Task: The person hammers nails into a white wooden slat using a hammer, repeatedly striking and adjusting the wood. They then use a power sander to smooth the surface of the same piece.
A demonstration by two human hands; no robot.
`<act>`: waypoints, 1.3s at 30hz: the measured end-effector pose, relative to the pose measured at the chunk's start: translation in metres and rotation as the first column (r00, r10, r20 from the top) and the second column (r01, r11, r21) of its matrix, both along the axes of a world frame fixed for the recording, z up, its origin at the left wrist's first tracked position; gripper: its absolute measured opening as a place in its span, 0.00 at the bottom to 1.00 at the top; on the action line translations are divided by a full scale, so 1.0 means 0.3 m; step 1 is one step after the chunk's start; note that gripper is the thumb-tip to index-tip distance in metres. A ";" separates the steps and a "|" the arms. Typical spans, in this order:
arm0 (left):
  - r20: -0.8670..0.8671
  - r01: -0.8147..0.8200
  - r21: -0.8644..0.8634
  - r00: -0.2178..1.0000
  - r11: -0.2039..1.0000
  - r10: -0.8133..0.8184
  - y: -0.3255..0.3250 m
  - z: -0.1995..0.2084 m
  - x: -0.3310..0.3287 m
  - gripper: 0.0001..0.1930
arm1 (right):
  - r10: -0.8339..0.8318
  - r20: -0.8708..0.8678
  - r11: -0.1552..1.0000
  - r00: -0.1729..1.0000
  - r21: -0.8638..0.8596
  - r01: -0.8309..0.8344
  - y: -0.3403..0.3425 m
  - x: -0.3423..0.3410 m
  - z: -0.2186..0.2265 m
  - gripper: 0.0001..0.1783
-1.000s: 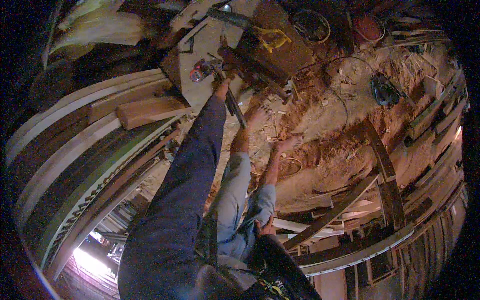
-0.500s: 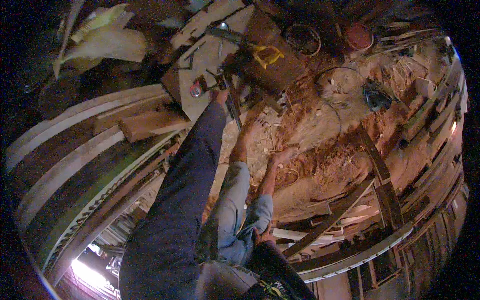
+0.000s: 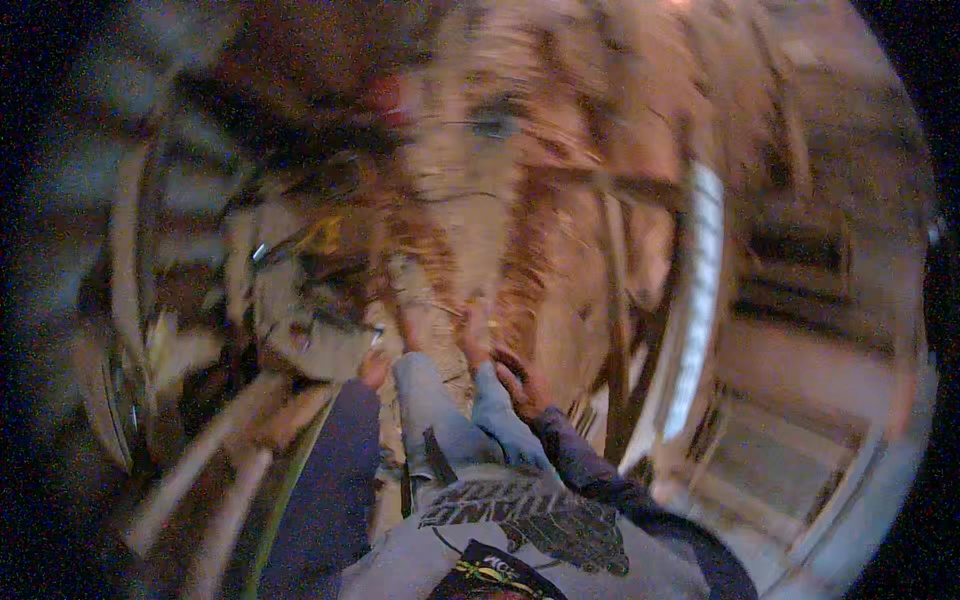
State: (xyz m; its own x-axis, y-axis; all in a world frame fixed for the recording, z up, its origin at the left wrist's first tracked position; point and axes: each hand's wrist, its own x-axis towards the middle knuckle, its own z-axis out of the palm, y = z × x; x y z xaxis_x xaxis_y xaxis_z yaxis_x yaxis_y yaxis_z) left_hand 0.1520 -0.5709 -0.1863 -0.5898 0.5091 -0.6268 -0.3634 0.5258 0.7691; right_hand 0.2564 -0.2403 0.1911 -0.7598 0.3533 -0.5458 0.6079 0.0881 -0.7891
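Motion smears the whole view. My left hand [image 3: 374, 369], at the end of a dark blue sleeve, is beside the near right edge of a pale work surface [image 3: 285, 300]. A small bright, thin thing [image 3: 377, 336] shows just beyond its fingers; I cannot make out what it is or whether I hold it. My right hand [image 3: 527, 392] is next to my lower right leg, by the rolled blue-grey trouser [image 3: 505, 405]. A dark curved shape [image 3: 511, 362] runs along its fingers, too blurred to name. The fingers of both hands are smeared.
My bare feet stand on a pale, dusty floor [image 3: 465, 235] with reddish shavings [image 3: 520, 290]. A yellow thing [image 3: 322, 236] lies beyond the work surface. Long timbers [image 3: 205, 455] are at the left; a wooden frame [image 3: 620, 270] and a bright pale strip [image 3: 697, 300] stand right.
The view has swung toward the right, so the work surface now appears farther left. My right hand and forearm show more fully beside my leg. My left hand has come nearer the surface's near edge.
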 end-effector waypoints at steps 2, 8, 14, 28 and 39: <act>0.013 0.173 -0.052 0.985 0.984 -0.173 -0.049 0.101 -0.040 0.10 | 0.038 -0.299 0.939 0.954 0.337 0.069 0.006 -0.136 0.419 0.20; 0.148 0.461 -0.227 0.887 0.858 -0.437 -0.121 0.334 -0.253 0.12 | 0.092 -0.984 0.657 0.154 0.177 0.733 -0.082 0.008 1.414 0.15; -0.001 0.639 -0.313 0.740 0.703 -0.673 0.144 0.408 -0.509 0.15 | 0.430 -0.902 0.262 -0.029 0.094 0.961 -0.111 0.309 1.477 0.11; -0.442 0.928 -0.107 0.278 0.358 -0.853 1.106 0.414 0.270 0.17 | 0.634 -0.749 -0.398 0.193 -0.102 0.912 -0.065 1.407 1.439 0.07; -0.067 0.912 0.170 -0.367 -0.373 -0.928 1.423 1.394 1.637 0.27 | -0.747 -0.600 -0.607 -0.286 0.441 0.661 -0.169 2.693 0.534 0.12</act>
